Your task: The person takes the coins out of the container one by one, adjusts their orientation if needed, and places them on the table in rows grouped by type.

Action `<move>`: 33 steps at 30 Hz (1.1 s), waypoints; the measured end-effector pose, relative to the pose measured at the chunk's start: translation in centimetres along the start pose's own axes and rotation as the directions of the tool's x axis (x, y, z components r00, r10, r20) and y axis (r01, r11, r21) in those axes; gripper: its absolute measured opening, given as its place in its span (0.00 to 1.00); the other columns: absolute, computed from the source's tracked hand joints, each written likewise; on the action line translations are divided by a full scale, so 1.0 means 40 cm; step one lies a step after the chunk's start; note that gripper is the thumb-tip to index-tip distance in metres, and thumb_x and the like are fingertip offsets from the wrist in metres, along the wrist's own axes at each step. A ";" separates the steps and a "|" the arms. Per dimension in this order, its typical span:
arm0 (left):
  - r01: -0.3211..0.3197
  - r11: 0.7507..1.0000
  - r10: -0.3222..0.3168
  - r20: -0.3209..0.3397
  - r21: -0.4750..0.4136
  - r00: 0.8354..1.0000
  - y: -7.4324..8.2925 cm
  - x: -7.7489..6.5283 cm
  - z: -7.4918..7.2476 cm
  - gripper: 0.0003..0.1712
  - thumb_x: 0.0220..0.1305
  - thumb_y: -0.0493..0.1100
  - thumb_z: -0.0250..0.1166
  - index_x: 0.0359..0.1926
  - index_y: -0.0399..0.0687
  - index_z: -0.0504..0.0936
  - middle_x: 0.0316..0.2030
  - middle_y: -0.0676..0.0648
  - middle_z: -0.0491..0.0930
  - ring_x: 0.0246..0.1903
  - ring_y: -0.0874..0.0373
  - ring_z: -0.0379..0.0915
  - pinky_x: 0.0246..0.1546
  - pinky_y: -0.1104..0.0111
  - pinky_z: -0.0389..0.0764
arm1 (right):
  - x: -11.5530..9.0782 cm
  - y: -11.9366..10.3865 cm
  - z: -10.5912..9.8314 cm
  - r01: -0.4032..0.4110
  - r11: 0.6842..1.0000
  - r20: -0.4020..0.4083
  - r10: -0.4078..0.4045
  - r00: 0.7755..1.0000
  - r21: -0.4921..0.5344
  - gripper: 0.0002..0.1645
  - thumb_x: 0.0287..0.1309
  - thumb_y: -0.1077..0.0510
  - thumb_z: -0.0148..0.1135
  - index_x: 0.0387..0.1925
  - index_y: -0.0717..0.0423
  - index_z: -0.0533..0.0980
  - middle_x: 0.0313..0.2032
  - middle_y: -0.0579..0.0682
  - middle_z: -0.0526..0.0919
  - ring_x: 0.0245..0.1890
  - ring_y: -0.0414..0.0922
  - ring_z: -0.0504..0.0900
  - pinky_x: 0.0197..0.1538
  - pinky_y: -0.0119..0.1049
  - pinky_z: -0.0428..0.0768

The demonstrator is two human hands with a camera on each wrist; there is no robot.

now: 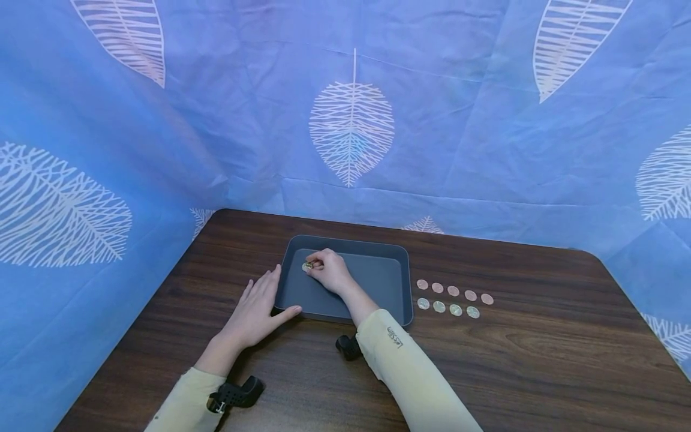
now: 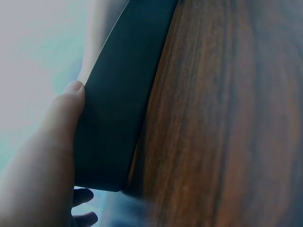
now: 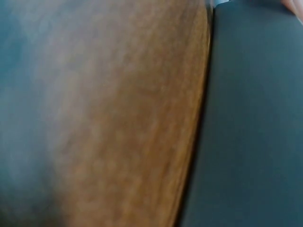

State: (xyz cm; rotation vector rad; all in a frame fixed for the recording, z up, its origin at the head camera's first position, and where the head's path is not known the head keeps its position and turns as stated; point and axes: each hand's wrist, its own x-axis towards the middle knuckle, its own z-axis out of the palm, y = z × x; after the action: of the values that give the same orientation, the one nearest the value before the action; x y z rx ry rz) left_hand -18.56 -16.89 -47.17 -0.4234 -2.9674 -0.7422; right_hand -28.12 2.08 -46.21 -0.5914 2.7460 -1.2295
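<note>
A dark grey rectangular tray (image 1: pixel 372 279) lies on the wooden table. Over its left part, my right hand (image 1: pixel 330 273) pinches a shiny gold-toned coin (image 1: pixel 306 266) between thumb and fingertips, close above the tray floor. My left hand (image 1: pixel 258 312) rests at the tray's front left corner, fingers straight along the left side and thumb at the front rim. In the left wrist view the thumb (image 2: pixel 64 111) lies against the tray's outer wall (image 2: pixel 118 94). The right wrist view shows mostly the tray wall (image 3: pixel 251 123), with the coin out of sight.
Right of the tray lie two rows of coins on the table (image 1: pixel 540 336): several copper-coloured ones (image 1: pixel 453 291) behind, several pale gold ones (image 1: pixel 456 310) in front. A blue cloth (image 1: pixel 459 150) with white leaf prints hangs behind and beside the table.
</note>
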 end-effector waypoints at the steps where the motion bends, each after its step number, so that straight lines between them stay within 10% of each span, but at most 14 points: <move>1: -0.001 1.000 0.001 0.001 -0.001 1.000 0.000 0.000 0.000 0.60 0.58 0.76 0.51 0.75 0.42 0.41 0.73 0.38 0.48 0.71 0.43 0.43 0.67 0.44 0.41 | 0.000 0.000 0.000 0.006 1.000 0.001 -0.006 1.000 -0.011 0.16 0.59 0.61 0.65 0.49 0.59 0.81 0.42 0.53 0.76 0.37 0.43 0.77 0.39 0.32 0.76; 33: 0.004 1.000 -0.004 0.016 -0.010 1.000 0.004 -0.002 -0.005 0.61 0.57 0.78 0.49 0.75 0.42 0.41 0.73 0.38 0.47 0.71 0.43 0.42 0.67 0.44 0.41 | -0.006 -0.011 -0.005 0.086 0.996 0.036 -0.086 0.996 -0.017 0.06 0.59 0.66 0.62 0.35 0.55 0.75 0.31 0.46 0.75 0.31 0.41 0.74 0.36 0.32 0.74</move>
State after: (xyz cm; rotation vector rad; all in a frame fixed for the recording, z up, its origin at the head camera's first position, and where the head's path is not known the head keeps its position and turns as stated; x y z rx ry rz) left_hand -18.45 -16.86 -46.93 -0.4263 -2.9810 -0.7581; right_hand -27.81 2.07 -45.77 -0.7329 2.7328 -1.1994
